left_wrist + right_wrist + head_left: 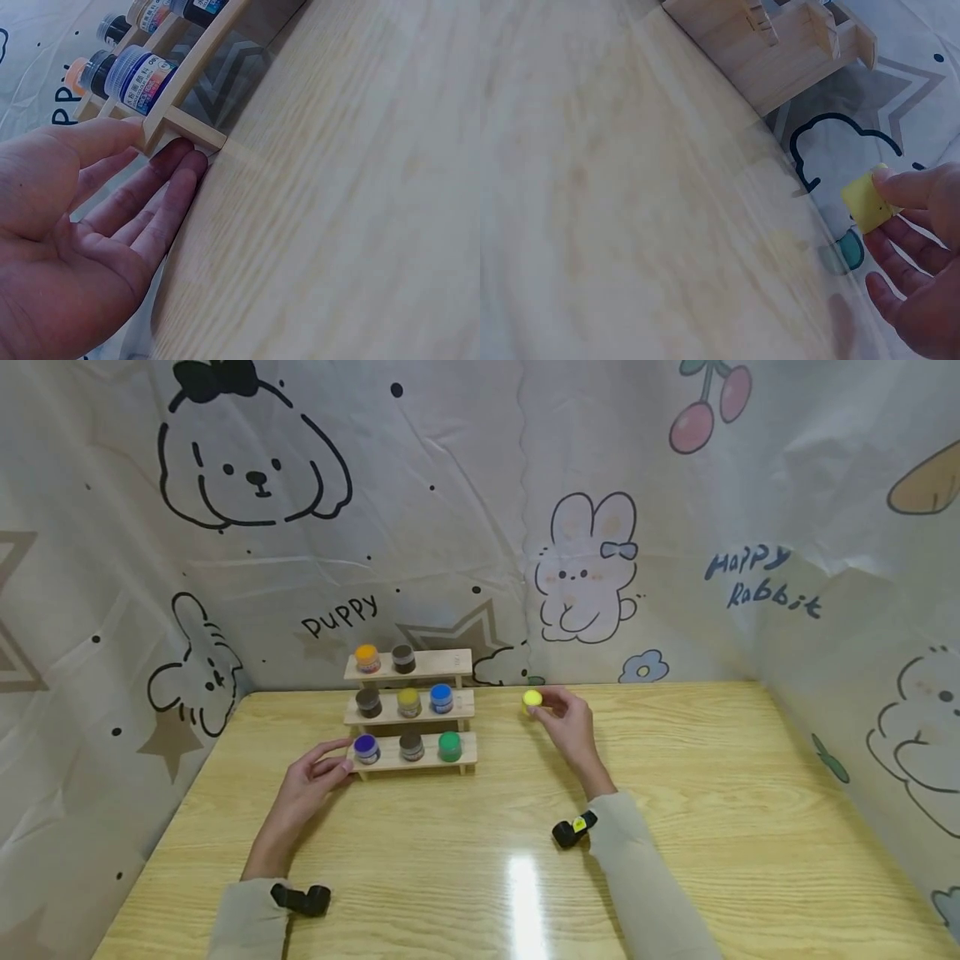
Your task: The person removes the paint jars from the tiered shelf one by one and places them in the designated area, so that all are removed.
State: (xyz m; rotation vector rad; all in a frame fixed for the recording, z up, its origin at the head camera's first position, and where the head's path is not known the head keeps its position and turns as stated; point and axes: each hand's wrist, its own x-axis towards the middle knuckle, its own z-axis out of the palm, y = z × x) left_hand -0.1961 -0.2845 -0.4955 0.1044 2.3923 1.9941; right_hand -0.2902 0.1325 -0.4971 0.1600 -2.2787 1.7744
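A three-tier wooden rack [471,762] stands at the table's back left, bearing several small paint jars. My left hand [309,785] holds the rack's left end, its thumb [112,139] against the bottom tier and the other fingers around the leg. Nearest it on that tier is a purple-lidded jar [367,748], beside a dark jar [411,747] and a green-lidded one [450,746]. Right of the rack, my right hand [567,727] pinches a small yellow round-topped piece [866,202] between thumb and fingers. Whether that piece is a jar I cannot tell.
On the middle tier sit a dark jar [368,702], a yellow one [408,702] and a blue one [442,698]. An orange-lidded jar [367,658] and a dark jar [403,658] occupy the top tier's left part. Printed cloth [450,527] hangs behind the table [465,860].
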